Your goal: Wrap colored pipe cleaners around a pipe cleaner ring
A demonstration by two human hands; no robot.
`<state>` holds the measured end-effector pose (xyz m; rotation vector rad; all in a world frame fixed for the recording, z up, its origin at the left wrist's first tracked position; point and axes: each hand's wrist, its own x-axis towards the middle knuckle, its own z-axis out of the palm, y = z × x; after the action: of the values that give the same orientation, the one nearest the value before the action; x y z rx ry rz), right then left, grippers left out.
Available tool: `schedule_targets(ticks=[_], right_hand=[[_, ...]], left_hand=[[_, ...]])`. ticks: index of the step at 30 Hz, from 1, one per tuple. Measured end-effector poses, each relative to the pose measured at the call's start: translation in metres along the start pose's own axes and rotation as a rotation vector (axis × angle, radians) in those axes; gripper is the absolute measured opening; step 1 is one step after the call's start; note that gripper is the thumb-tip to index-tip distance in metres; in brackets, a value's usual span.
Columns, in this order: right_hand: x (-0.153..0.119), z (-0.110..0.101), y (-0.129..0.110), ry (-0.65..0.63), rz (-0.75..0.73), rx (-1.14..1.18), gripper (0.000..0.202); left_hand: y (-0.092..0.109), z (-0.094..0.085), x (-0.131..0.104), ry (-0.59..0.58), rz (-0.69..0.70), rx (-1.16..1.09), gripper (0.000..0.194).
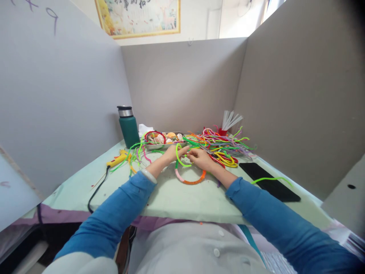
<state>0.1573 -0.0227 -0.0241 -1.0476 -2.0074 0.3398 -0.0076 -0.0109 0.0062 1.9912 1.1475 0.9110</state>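
Observation:
A ring wrapped in coloured pipe cleaners (194,182) shows pink, orange and green sections and stands just above the pale table cover. My left hand (172,153) is closed at the ring's far left side, its fingertips pointing right. A lime-green pipe cleaner (178,156) curls loosely in front of that hand. Close by on the right, my right hand (200,158) is bent into a pinch around what looks like the lime pipe cleaner's end. The far part of the ring is hidden behind both hands.
Behind my hands stand a metal tray of shells (168,145) and a heap of pipe cleaners (225,142). A green bottle (129,129) and yellow glue gun (117,160) with cord are left. Glue sticks (230,121) stand far right; a black phone (269,186) lies nearer. Grey partitions (182,83) surround the table.

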Motion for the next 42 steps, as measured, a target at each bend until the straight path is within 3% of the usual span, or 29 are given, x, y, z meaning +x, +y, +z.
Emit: schedule_targets(ticks=[13,20,28,42], right_hand=[[0.0004,0.002,0.0038,0.036,0.033,0.023,0.025],[0.0009,-0.0014,0.0009,0.04,0.003,0.013,0.025],[0.0019,-0.0035,-0.0003,0.022,0.023,-0.009,0.024],[0.0006,-0.0016,-0.0015,0.028,0.057,0.013,0.02]], left_hand=[[-0.0063,-0.0024,0.0032,-0.091,0.061,0.173,0.028],[-0.004,-0.0002,0.0023,-0.004,0.104,0.362,0.023],[-0.004,0.0011,0.0028,0.086,0.189,0.366,0.022],[-0.0046,-0.0004,0.0016,0.078,0.209,0.457,0.024]])
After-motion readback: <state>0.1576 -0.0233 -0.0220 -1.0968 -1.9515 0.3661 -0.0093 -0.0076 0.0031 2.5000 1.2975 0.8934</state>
